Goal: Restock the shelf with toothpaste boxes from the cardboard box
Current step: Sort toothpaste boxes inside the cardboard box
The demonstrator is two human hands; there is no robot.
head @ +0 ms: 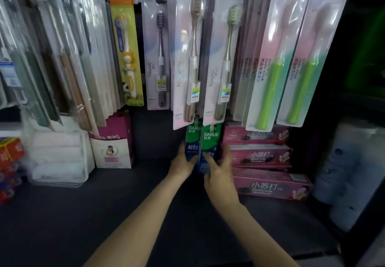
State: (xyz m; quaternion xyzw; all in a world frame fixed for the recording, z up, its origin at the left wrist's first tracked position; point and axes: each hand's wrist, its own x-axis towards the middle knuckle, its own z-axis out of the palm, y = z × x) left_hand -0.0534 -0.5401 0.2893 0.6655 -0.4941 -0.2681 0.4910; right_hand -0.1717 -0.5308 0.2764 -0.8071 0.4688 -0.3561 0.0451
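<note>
Two green-and-blue Darlie toothpaste boxes stand upright side by side at the back of the dark shelf (104,214). My left hand (181,165) grips the lower end of the left box (192,139). My right hand (219,169) grips the lower end of the right box (210,141), thumb across its front. The boxes' tops are hidden behind hanging toothbrush packs. The cardboard box is out of view.
Pink toothpaste boxes (260,156) lie stacked just right of my hands. Toothbrush packs (189,58) hang above on hooks. A pink-and-white carton (112,147) and a clear bin of white cloths (58,158) stand at the left. Red boxes (10,154) sit far left.
</note>
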